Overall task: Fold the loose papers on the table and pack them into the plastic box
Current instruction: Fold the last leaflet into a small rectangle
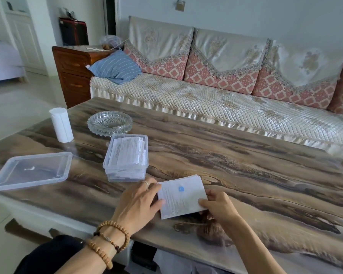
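Lying between both hands (141, 202): folded paper (182, 196)

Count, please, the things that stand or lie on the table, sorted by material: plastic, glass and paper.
Plastic: 2, the clear rectangular plastic box and its clear flat plastic lid.
Glass: 1, the round cut-glass dish.
Paper: 2, the white paper roll and the folded white printed paper that both hands hold; the folded papers inside the box cannot be counted.
Total: 5.

A home living room. A long sofa (216, 91) with cream quilted seat covers and pink patterned back cushions faces a low wood-grain coffee table (246, 175). A dark wooden drawer cabinet (73, 76) stands beside the sofa; a bed (2, 62) shows through a doorway.
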A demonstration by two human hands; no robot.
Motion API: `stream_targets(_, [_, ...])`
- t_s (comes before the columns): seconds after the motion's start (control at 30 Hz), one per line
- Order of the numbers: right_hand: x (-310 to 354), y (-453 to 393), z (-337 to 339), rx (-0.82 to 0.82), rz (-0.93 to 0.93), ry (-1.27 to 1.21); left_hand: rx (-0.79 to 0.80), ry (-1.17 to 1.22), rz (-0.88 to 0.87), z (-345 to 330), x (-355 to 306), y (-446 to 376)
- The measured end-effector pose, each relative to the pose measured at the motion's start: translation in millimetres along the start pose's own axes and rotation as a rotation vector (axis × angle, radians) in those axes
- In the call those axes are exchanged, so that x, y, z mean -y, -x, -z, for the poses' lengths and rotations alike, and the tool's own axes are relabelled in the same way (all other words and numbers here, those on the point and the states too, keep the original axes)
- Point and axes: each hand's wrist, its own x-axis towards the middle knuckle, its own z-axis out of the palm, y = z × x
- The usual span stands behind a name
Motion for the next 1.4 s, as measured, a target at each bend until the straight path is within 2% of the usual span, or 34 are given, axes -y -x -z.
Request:
stream_targets(0.03, [2, -2, 1, -0.028, 0.005, -0.075, -0.123, -0.037, 0.022, 7, 4, -3])
stream_targets(0.07, [6, -5, 1, -0.052, 0.01, -0.165, -0.177, -0.08, 0.083, 15, 10, -7])
stream_targets(0.17, [31, -11, 2, -0.098, 0.044, -0.356, -0.067, -0.176, 0.284, 31, 28, -19])
stream_targets(0.27, [67, -23, -3, -0.059, 0.1, -0.378, 0.0, -0.169, 0.267, 31, 44, -22])
stream_targets(0.4, [124, -51, -36, 0.006, 0.232, -0.141, 0.059, -0.095, 0.261, 48, 80, -13])
stream_targets(0.53, [163, -73, -86, 0.043, 0.361, 0.238, 0.15, 0.002, 0.189, 60, 115, -6])
stream_targets(0.63, [174, -87, -117, 0.06, 0.352, 0.546, 0.164, 0.084, 0.236, 66, 133, -6])
stream_targets(0.73, [176, -87, -134, 0.02, 0.303, 0.751, 0.177, 0.084, 0.21, 69, 139, -8])
stream_targets(0.87, [173, -71, -144, -0.149, 0.443, 0.977, 0.155, 0.047, 0.174, 70, 142, -11])
stream_targets(0.93, [177, -64, -150, -0.223, 0.552, 0.912, 0.139, 0.063, 0.185, 72, 142, -8])
stream_targets(1.0, [185, -55, -166, -0.242, 0.686, 0.64, 0.097, 0.08, 0.198, 79, 148, 0])
stream_targets(1.07, [197, -42, -196, -0.19, 0.803, 0.401, -0.013, 0.067, 0.214, 88, 162, 15])
stream_targets(1.13, [209, -28, -232, -0.104, 0.855, 0.31, -0.114, 0.016, 0.351, 98, 183, 33])
stream_targets(1.2, [217, -15, -264, 0.063, 0.804, 0.35, -0.116, -0.067, 0.588, 106, 208, 48])
stream_targets(1.3, [219, -7, -304, 0.352, 0.562, 0.429, 0.026, -0.135, 0.898, 111, 238, 66])
stream_targets(1.4, [211, -14, -333, 0.378, 0.252, 0.295, 0.111, -0.064, 1.036, 107, 256, 74])
